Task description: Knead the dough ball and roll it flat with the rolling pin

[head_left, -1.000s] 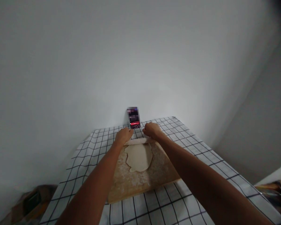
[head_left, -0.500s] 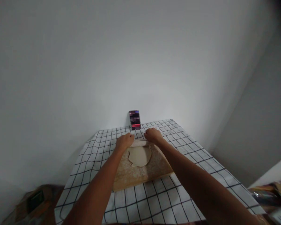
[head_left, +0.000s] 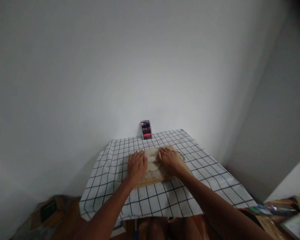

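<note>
A pale rolling pin (head_left: 152, 159) lies across a sheet of flattened dough (head_left: 153, 166) on a floured wooden board (head_left: 150, 181). My left hand (head_left: 137, 163) is over the pin's left end, its fingers bent forward across it. Over the right end, my right hand (head_left: 169, 160) has its fingers curled down on the pin. Between the hands only the pin's middle shows, with dough in front of it and behind it. Both pin ends are hidden by my hands.
A white cloth with black checks (head_left: 215, 168) covers the table. A pixelated dark, upright object (head_left: 146, 130) leans at the wall. Part of a round rim (head_left: 182, 156) shows right of the board. Boxes (head_left: 48, 211) stand low left; packages (head_left: 280, 211) lie low right.
My hands have drawn the rolling pin back from the board's far edge toward me. My fists have loosened into flatter hands. The view has shifted, showing the table's front edge and my legs.
</note>
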{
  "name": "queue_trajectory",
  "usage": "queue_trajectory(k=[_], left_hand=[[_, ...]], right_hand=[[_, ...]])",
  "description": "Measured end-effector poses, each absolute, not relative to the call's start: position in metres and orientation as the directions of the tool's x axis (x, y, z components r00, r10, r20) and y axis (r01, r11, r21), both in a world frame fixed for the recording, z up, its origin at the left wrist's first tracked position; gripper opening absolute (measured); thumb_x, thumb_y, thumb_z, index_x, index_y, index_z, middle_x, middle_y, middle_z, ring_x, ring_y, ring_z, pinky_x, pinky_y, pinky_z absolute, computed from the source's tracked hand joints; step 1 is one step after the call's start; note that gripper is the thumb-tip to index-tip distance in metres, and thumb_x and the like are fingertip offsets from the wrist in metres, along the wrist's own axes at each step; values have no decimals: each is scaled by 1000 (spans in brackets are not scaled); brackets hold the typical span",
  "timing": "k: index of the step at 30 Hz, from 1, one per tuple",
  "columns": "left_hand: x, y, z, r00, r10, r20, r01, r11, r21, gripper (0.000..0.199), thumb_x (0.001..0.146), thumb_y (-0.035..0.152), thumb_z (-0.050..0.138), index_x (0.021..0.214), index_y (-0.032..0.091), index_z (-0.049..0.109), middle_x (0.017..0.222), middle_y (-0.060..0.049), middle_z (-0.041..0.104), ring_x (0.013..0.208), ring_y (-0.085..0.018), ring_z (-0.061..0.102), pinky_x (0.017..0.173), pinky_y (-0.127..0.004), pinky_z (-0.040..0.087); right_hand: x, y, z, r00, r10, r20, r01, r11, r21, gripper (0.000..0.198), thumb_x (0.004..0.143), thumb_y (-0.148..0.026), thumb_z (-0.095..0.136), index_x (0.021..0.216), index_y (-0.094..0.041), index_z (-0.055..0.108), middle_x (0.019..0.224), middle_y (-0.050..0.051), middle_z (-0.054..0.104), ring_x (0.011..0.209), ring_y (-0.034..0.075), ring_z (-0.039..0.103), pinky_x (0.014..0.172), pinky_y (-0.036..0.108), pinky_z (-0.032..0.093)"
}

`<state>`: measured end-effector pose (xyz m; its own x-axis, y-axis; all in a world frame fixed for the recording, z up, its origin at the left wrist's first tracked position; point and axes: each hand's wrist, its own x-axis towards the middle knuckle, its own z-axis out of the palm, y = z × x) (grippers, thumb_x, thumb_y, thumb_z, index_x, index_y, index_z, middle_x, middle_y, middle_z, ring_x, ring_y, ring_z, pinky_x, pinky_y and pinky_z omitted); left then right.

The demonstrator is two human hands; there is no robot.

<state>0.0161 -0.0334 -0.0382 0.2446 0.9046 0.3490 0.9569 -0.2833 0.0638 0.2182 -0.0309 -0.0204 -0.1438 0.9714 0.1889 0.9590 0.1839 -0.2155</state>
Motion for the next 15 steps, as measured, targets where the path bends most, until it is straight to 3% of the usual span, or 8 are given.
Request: queue_trajectory(k=[7, 15], left_hand=[[5, -90, -50, 311, 888, 339, 929, -359, 88, 53, 110, 32, 37, 160, 26, 53, 168, -5, 52, 158, -28, 44, 136, -59, 23], [10, -63, -44, 283, 896, 341, 938, -333, 97, 47, 112, 37, 37, 152, 28, 60, 164, -6, 58, 154, -27, 50, 134, -57, 26]], right_hand=[[231, -72, -62, -219, 930, 295, 920, 298, -254, 55, 112, -49, 34, 158, -29, 58, 169, 6, 51, 162, 27, 39, 127, 49, 42], [230, -42, -51, -219, 940, 261, 937, 277, -211, 58, 113, -50, 37, 162, -25, 54, 172, 7, 45, 162, 29, 38, 130, 49, 36]])
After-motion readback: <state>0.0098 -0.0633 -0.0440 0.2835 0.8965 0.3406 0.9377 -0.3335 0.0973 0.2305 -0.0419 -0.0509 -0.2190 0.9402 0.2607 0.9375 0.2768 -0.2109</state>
